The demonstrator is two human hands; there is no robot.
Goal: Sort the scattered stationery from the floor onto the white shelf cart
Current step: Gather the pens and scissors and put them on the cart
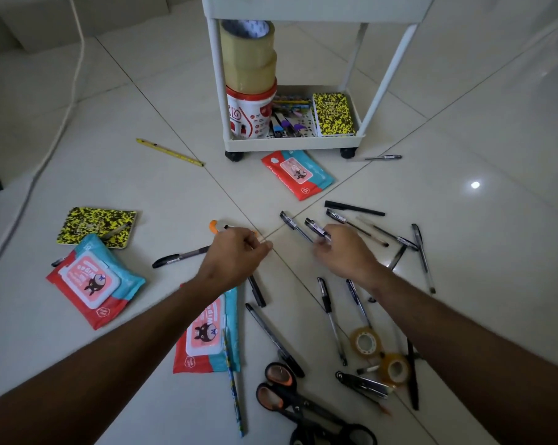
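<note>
Orange cutter (214,226) half hidden behind the left hand (236,253)

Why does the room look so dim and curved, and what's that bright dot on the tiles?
Head view: dim light; the dot is glare on the glossy floor; wide-angle lens bends tile lines and stretches the forearms; the right hand looks slightly motion-blurred.

Both arms reach forward and down, the left hand (239,248) loosely curled, the right hand (341,248) curled too.

Glossy pale tiled floor (463,91), white cable (59,123).
</note>
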